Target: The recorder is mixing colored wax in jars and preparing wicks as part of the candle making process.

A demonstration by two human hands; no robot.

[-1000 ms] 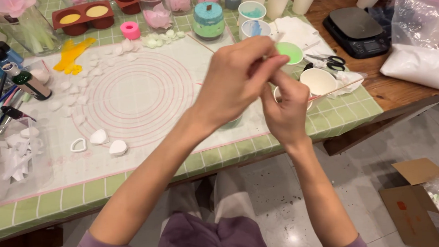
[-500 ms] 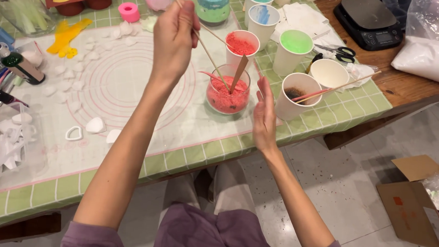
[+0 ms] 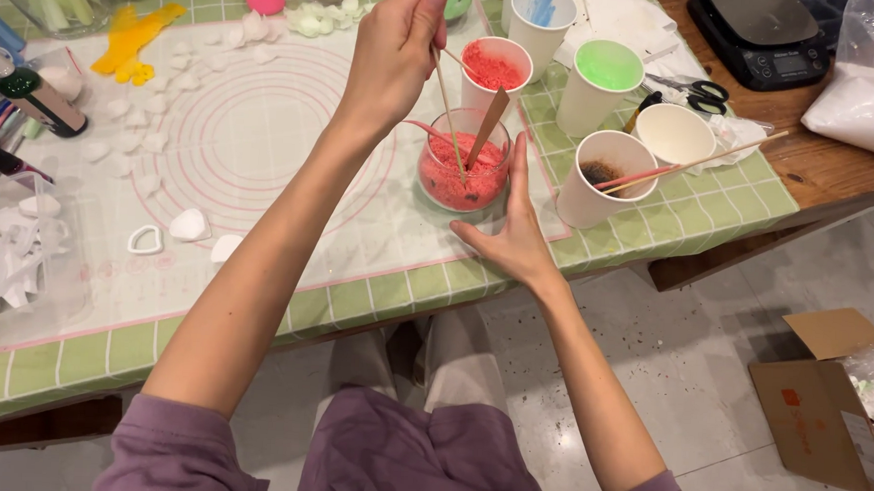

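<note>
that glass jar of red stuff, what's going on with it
A person is working a thin wooden stick into the glass jar of red grainy material with the left hand. The right hand rests open against the jar's side on the silicone mat. A flat wooden stirrer stands in the jar. Paper cups of colour sit nearby.

The left hand (image 3: 392, 49) holds a thin stick (image 3: 448, 102) that dips into a glass jar (image 3: 464, 162) of red grains. The right hand (image 3: 512, 235) lies flat against the jar, near the worktop's (image 3: 355, 296) front edge.
</note>
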